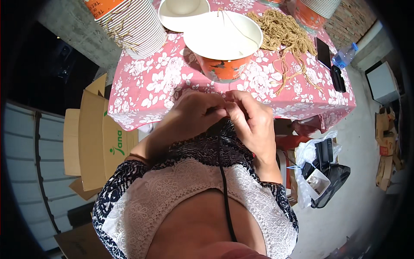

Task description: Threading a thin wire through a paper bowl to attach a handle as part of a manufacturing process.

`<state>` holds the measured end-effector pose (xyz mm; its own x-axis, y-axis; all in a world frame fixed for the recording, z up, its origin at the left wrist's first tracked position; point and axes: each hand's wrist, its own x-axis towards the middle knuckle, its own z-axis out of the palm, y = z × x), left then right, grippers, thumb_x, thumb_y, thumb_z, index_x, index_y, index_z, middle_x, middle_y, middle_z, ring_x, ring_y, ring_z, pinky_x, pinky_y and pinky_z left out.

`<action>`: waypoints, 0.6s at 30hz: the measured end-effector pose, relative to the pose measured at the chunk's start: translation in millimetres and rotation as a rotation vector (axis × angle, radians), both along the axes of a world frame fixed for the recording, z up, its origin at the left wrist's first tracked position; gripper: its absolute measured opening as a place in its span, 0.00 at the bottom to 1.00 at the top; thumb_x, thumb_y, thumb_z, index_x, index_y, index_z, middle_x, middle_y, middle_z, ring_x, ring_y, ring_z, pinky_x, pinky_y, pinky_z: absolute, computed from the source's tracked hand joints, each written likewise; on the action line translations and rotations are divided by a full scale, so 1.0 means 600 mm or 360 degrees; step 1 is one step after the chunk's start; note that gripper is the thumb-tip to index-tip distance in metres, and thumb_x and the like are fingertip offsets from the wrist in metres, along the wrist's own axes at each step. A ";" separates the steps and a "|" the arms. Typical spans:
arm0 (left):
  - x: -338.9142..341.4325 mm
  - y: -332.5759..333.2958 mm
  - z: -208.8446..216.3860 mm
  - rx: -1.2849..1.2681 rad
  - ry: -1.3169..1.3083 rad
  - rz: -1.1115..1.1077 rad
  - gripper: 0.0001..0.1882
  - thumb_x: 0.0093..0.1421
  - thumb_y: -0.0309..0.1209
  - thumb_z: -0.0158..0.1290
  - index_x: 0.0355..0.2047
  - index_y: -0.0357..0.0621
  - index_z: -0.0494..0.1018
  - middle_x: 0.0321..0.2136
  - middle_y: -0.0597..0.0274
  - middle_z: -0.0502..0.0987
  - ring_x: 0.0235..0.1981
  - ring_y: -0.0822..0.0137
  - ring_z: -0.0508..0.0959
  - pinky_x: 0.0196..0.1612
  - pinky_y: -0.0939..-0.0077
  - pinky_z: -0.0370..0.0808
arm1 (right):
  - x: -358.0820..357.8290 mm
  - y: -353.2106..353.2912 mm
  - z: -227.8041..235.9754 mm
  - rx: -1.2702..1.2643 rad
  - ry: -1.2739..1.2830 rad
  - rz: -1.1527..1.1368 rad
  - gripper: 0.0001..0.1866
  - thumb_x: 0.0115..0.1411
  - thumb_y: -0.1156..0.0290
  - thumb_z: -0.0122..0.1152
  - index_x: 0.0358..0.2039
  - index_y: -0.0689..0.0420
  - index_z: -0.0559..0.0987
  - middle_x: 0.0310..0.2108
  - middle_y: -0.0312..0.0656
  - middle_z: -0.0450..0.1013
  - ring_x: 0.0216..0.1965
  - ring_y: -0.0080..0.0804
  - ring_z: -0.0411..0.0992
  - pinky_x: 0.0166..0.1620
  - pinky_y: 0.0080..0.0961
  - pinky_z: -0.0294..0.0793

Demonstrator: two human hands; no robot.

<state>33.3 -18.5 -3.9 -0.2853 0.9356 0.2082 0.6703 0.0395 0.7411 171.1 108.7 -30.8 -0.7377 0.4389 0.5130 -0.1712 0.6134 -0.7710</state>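
Over the near edge of the table, my left hand point(194, 111) and my right hand point(254, 121) meet with their fingertips pinched together. Whatever lies between the fingers is too small or hidden to make out. Just beyond them stands an orange paper bucket point(225, 69) with dark figures and a white inside. A thin tan cord point(235, 26) hangs across its mouth. To the right of the bucket lies a loose heap of tan cords point(280, 32), several strands trailing toward the near edge.
A tall stack of buckets point(133, 32) with cords stands at the left, white buckets point(174, 21) beside it. A phone point(322, 52), a black case point(337, 79) and a water bottle point(345, 56) lie at the right of the floral-clothed table point(157, 80). Cardboard boxes point(92, 140) stand left.
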 end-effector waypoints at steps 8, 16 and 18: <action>-0.017 0.003 -0.004 0.0063 -0.0595 0.0241 0.08 0.60 0.28 0.58 0.35 0.35 0.78 0.24 0.60 0.79 0.25 0.72 0.79 0.31 0.76 0.76 | -0.012 0.009 0.002 -0.0135 0.0131 0.0028 0.05 0.56 0.79 0.62 0.34 0.63 0.79 0.21 0.44 0.70 0.20 0.32 0.69 0.27 0.27 0.69; -0.011 -0.005 0.026 0.0268 -0.0863 0.0492 0.04 0.64 0.23 0.55 0.36 0.35 0.78 0.23 0.68 0.77 0.22 0.83 0.74 0.22 0.85 0.69 | -0.048 0.004 -0.019 -0.0190 0.0394 -0.0361 0.03 0.55 0.84 0.63 0.28 0.63 0.77 0.17 0.37 0.69 0.17 0.22 0.64 0.23 0.21 0.66; -0.016 -0.007 0.022 0.0333 -0.0842 0.0478 0.04 0.64 0.23 0.55 0.36 0.35 0.78 0.22 0.69 0.76 0.22 0.83 0.73 0.21 0.86 0.68 | -0.058 0.003 -0.026 -0.0091 0.0509 -0.0489 0.07 0.52 0.84 0.64 0.24 0.62 0.74 0.17 0.39 0.68 0.16 0.23 0.64 0.23 0.21 0.66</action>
<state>23.9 -22.6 9.1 -0.6429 0.7536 0.1370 0.1940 -0.0128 0.9809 136.6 110.7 -46.2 -0.3769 0.6469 0.6630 -0.2232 0.6312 -0.7428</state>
